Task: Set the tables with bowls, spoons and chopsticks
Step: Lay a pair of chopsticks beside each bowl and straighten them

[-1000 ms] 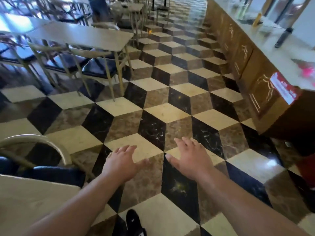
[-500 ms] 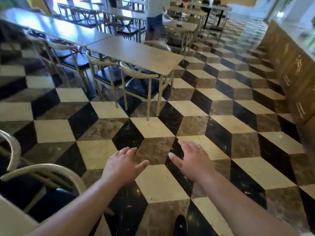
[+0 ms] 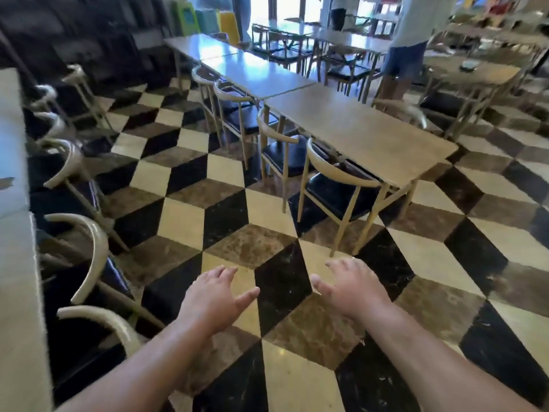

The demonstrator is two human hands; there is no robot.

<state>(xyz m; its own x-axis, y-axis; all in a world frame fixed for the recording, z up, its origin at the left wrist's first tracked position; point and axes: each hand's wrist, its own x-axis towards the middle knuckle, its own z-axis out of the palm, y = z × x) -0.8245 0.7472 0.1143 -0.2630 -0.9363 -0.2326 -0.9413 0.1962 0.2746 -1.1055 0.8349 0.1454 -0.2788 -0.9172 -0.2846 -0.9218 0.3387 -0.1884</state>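
The shiny floor (image 3: 184,215) could make a foot slip. The long table (image 3: 365,138) stands at 1 o'clock, its long side running toward 11 o'clock. A chair (image 3: 332,191) sticks out and could trip someone. The left hand (image 3: 214,301) and right hand (image 3: 350,289) are spread wide, holding nothing.

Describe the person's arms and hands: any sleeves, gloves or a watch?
The left forearm and right forearm are bare to the frame edge; no sleeves show. The left hand and right hand wear no gloves, and neither wrist has a watch or band.
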